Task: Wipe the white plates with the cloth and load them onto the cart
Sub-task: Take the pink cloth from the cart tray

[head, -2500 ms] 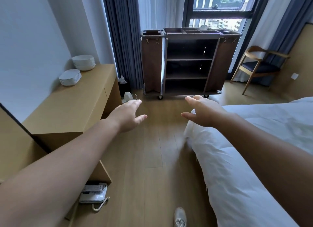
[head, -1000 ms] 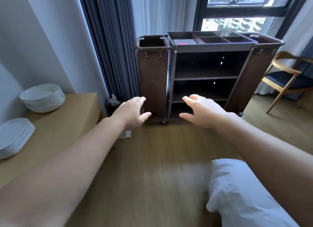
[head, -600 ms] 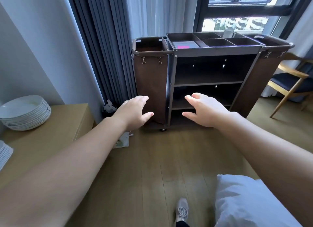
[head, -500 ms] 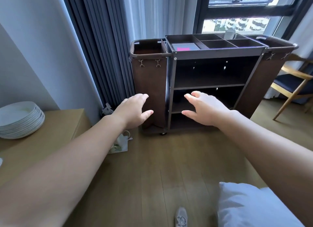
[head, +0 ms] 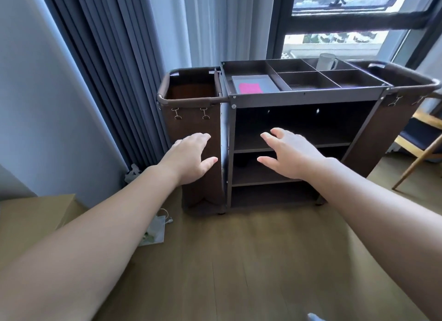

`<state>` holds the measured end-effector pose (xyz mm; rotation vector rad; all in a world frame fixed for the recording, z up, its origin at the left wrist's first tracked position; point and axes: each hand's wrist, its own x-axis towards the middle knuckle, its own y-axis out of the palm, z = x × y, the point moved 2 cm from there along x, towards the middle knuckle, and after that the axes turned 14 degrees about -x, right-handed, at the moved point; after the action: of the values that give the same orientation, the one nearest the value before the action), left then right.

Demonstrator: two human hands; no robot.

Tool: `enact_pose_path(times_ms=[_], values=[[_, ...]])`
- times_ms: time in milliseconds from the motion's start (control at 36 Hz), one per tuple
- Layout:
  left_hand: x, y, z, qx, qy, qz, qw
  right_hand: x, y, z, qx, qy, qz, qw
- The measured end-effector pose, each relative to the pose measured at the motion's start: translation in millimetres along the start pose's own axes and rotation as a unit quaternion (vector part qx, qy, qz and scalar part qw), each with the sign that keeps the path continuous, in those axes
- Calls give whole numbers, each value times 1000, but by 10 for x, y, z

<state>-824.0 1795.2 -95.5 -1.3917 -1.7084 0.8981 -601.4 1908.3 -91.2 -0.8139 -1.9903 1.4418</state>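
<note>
A dark brown housekeeping cart (head: 303, 97) stands against the window, with dark open shelves and a divided top tray. A pink cloth (head: 250, 88) lies on a grey sheet in the tray's front left compartment. My left hand (head: 191, 156) is stretched out in front of the cart's left bag, fingers apart, holding nothing. My right hand (head: 290, 153) reaches toward the middle shelves, also open with nothing in it. Neither hand touches the cart. No white plates are in view.
A white mug (head: 326, 61) sits in the tray's back right compartment. A wooden desk corner (head: 35, 215) is at the left, with a white bag and cable (head: 155, 229) on the floor beside it. A wooden chair (head: 421, 141) stands at the right. Dark curtains hang behind.
I have walked closer to the cart, which now fills more of the view. The plate stacks, the desk top and the bed have slid out of sight. Both hands stay open.
</note>
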Motion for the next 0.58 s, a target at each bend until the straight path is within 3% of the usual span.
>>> enact_pose_path(times_ms=[306, 583], values=[[1134, 10, 177, -6, 19, -1, 1000, 969, 202, -423, 13, 14, 7, 1000], [2539, -218, 686, -11, 66, -13, 998, 2362, 264, -652, 14, 24, -22, 999]])
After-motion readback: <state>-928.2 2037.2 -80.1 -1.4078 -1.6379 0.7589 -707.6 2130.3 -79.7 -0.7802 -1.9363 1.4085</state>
